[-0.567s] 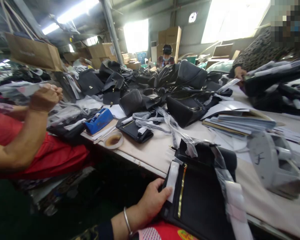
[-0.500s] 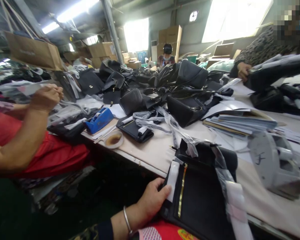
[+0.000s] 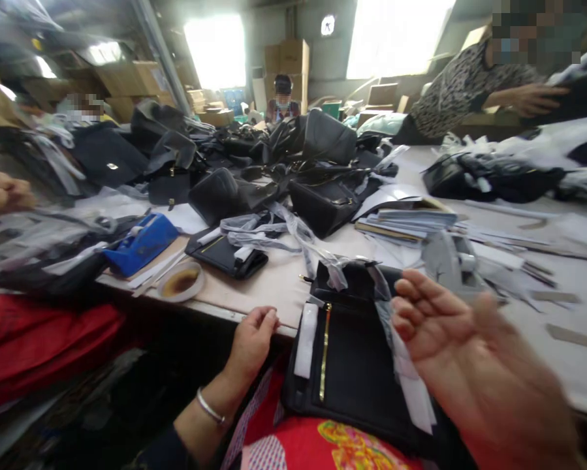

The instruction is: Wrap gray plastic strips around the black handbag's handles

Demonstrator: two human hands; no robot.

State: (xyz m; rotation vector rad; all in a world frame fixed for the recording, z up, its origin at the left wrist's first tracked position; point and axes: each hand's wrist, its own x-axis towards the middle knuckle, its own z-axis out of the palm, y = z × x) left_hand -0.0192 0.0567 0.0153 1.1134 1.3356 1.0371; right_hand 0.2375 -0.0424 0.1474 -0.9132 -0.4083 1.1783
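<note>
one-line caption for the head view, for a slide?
Black bag with gold zipper lies at table edge; left hand beside it, right hand open above.

I have one view only, from the head, tilted down and forward across the table (image 3: 283,287); the black bag (image 3: 352,359) at its near edge sits closest, the windows far behind.

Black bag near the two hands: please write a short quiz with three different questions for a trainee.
1. True or false: the left hand grips the blue tape dispenser.
2. What colour is the zipper on the black bag?
3. The right hand is: A) open, palm up, B) closed in a fist.

Key: 1 false, it rests at the table edge beside the bag; 2 gold; 3 A.
</note>
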